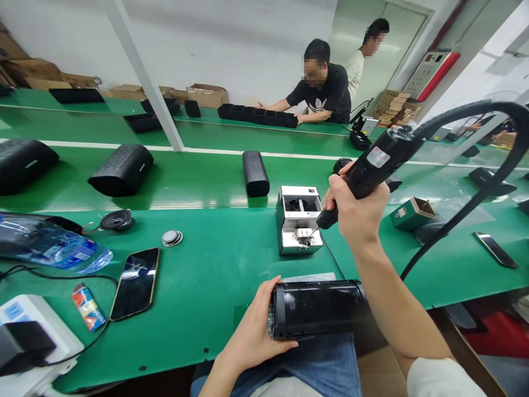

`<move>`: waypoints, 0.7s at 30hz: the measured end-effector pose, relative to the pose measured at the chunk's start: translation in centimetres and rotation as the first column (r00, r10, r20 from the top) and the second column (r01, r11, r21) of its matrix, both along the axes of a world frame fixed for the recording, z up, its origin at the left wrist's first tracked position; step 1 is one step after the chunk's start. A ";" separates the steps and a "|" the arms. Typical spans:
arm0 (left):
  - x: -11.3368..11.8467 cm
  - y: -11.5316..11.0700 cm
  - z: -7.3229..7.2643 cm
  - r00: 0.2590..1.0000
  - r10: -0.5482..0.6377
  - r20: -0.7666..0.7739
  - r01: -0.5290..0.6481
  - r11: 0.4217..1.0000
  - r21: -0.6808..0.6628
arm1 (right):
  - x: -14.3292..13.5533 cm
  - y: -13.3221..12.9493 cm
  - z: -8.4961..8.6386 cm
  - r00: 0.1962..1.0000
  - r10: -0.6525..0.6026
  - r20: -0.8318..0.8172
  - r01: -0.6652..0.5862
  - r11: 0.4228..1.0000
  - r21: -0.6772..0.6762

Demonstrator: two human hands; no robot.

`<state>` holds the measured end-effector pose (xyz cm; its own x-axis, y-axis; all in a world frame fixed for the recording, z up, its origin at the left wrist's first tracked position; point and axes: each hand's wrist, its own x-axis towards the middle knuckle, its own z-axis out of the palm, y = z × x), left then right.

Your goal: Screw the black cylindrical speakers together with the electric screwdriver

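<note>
My right hand is wrapped round a black electric screwdriver, which tilts down to the left. Its tip reaches the front of a small white and green screw feeder on the bench; whether a screw sits on the bit is too small to tell. Near the bench's front edge, my left hand grips the left end of a glossy black speaker housing lying on its side above my lap. A grey patterned strip shows just behind the housing.
At left lie a phone, a plastic bottle, a round metal part and a coiled cable. Black speakers stand on the belt behind. A co-worker handles a black row across it. The screwdriver's thick cable loops at right.
</note>
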<state>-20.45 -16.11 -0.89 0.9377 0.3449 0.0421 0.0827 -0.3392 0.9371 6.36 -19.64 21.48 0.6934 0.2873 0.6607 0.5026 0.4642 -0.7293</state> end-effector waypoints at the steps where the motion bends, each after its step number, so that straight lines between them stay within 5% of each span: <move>1: 0.0 0.0 0.0 1.000 -0.001 0.002 0.001 1.000 0.002 | 0.0 0.0 -0.1 1.000 -0.009 0.001 0.009 1.000 0.004; 16: -0.2 0.1 0.3 1.000 -0.018 0.003 0.018 1.000 -0.010 | -1.3 -0.6 -0.3 1.000 0.000 0.027 0.002 0.998 -0.059; 21: -0.2 0.0 0.1 1.000 -0.027 0.005 0.027 1.000 -0.009 | -1.4 -1.1 1.0 0.999 -0.034 0.029 0.034 0.999 -0.010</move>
